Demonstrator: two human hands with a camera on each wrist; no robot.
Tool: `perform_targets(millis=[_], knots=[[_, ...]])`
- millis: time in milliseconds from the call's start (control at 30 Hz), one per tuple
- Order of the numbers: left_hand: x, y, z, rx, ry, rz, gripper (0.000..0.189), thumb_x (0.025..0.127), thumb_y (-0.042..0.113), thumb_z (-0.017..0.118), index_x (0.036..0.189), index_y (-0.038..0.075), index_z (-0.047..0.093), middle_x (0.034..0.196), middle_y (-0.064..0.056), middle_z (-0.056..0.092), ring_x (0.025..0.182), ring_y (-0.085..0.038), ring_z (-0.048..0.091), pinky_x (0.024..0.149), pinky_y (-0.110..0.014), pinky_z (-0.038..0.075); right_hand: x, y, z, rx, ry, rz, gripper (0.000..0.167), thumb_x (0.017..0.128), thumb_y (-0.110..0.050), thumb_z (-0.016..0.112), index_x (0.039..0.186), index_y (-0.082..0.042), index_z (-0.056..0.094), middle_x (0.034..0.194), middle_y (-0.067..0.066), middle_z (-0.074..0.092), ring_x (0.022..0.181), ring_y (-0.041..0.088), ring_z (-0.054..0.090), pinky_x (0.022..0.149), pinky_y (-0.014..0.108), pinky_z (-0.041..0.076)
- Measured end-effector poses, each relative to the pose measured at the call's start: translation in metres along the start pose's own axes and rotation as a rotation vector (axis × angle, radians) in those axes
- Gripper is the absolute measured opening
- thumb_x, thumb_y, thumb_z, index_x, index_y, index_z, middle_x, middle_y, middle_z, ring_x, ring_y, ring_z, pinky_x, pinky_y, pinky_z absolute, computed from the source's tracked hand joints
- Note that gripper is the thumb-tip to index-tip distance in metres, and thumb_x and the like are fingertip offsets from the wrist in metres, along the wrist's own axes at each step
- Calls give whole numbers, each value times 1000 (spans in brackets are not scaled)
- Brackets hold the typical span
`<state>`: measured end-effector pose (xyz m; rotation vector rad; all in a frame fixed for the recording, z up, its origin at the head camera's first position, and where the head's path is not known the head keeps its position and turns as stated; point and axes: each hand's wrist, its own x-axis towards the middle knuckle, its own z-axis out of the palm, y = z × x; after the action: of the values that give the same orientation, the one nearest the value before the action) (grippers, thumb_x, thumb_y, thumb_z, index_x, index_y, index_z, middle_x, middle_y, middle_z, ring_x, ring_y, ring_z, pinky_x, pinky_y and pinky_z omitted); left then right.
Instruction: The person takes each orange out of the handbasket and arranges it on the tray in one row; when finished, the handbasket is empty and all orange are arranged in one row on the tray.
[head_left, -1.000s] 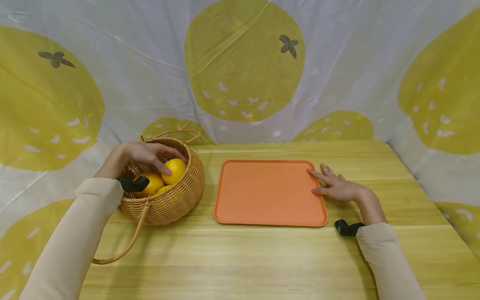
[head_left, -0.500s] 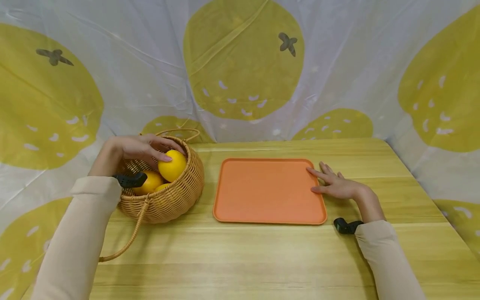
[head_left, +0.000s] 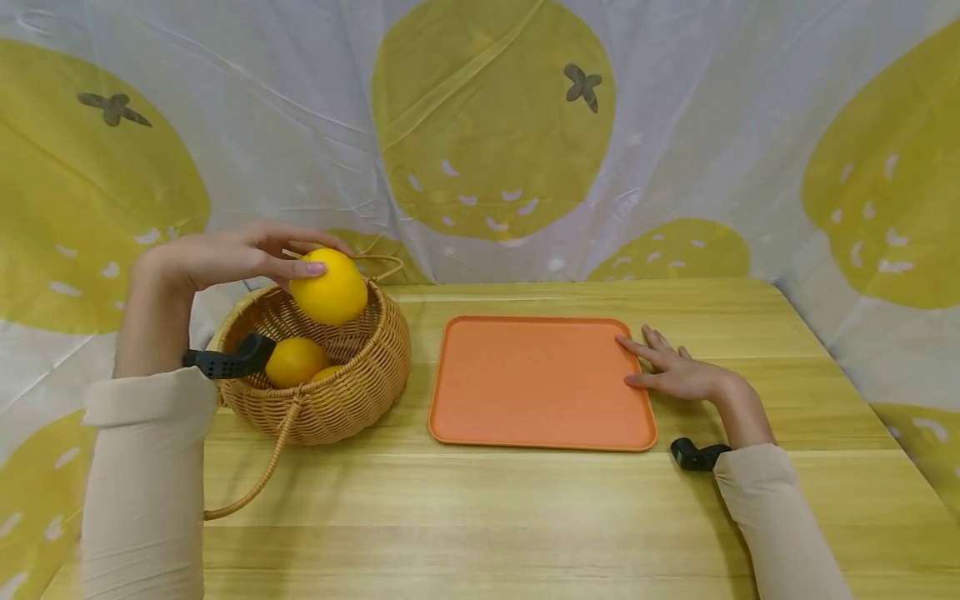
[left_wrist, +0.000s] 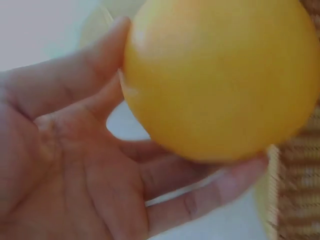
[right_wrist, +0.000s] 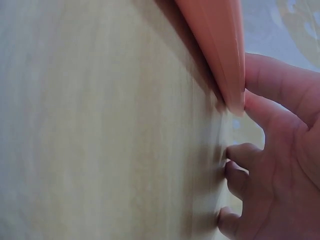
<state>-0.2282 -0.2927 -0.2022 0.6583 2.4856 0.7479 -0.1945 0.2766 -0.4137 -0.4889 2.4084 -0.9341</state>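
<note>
- Left hand [head_left: 225, 258]: holding one round yellow-orange fruit [head_left: 330, 287], thumb on one side, fingers curving round and under it in the left wrist view.
- Held fruit: raised over the mouth of the wicker basket [head_left: 378, 375], above the two pieces lying inside.
- Wicker basket: upright near the far left corner of the wooden table [head_left: 525, 517], to the left of the tray and apart from it.
- Basket contents: one whole fruit [head_left: 292, 363] visible by the near rim; a second fruit [head_left: 326, 372] just beside it, mostly hidden behind the wickerwork.
- Handles: far handle [head_left: 390, 260] stands out behind the far rim; near handle [head_left: 276, 461] hangs down in front, toward the table's near edge.
- Orange tray [head_left: 540, 383]: flat on the table, closer to the far edge than the near one; bare floor facing up.
- Right hand [head_left: 675, 375]: holding nothing, fingers spread wide; thumb and index finger touch the tray's right rim, the other fingertips rest at the tabletop in the right wrist view.
- Both arms: beige sleeves [head_left: 780, 517], a black device [head_left: 699, 456] at each wrist.
- Behind the far edge: pale cloth [head_left: 322, 125] with large yellow fruit prints.
</note>
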Motion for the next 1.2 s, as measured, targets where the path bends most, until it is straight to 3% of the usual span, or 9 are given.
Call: perform_targets(millis=[133, 200, 300, 400, 633, 800, 967, 1200], knots=[[-5, 42, 21, 121, 78, 26, 45, 105, 36, 61, 149, 30, 56, 160, -5, 47, 145, -30, 42, 110, -61, 39, -1, -2, 0, -3, 0, 4, 82, 106, -38, 58, 167, -8, 13, 167, 31, -22, 153, 52, -24, 116, 75, -18], [-3, 61, 34, 141, 82, 63, 43, 104, 36, 62, 147, 30, 58, 152, -4, 56, 136, -28, 51, 108, -57, 42, -1, -3, 0, -9, 2, 7, 82, 105, -38, 59, 167, -8, 13, 168, 31, -21, 153, 52, -24, 116, 74, -18], [10, 83, 57, 162, 62, 123, 44, 104, 36, 62, 147, 26, 59, 143, -2, 62, 126, -23, 58, 105, -52, 45, -1, -1, 0, -17, 5, 11, 82, 105, -39, 59, 167, -8, 14, 168, 31, -20, 154, 51, -23, 116, 74, -18], [29, 93, 81, 141, 16, 182, 43, 105, 32, 62, 146, 21, 59, 137, -3, 66, 120, -22, 60, 104, -48, 46, -1, 0, -1, -26, 6, 15, 82, 105, -39, 59, 167, -9, 14, 168, 31, -19, 154, 51, -23, 117, 74, -17], [81, 80, 127, 26, -75, 269, 45, 104, 28, 63, 147, 19, 57, 146, -5, 60, 125, -25, 57, 106, -48, 45, 1, 0, -2, -23, -2, 14, 82, 105, -39, 58, 167, -9, 14, 168, 30, -20, 155, 50, -23, 117, 74, -17], [108, 63, 145, -62, -107, 264, 41, 105, 28, 61, 146, 22, 58, 139, -4, 62, 114, -24, 58, 98, -44, 46, 1, -1, -4, -22, -9, 13, 81, 106, -39, 57, 167, -9, 12, 168, 29, -21, 155, 49, -24, 117, 74, -17], [121, 49, 152, -79, -105, 223, 40, 107, 29, 57, 147, 23, 56, 147, -6, 57, 125, -27, 55, 105, -48, 44, 0, -3, -3, -25, -7, 18, 81, 106, -39, 57, 167, -8, 13, 168, 29, -21, 155, 50, -23, 117, 74, -17], [137, 38, 161, -41, -112, 148, 42, 109, 21, 51, 149, 12, 53, 154, -14, 51, 142, -34, 45, 118, -54, 36, 0, -4, -3, -35, -2, 20, 81, 106, -39, 57, 167, -8, 14, 168, 30, -20, 155, 50, -23, 117, 73, -17]])
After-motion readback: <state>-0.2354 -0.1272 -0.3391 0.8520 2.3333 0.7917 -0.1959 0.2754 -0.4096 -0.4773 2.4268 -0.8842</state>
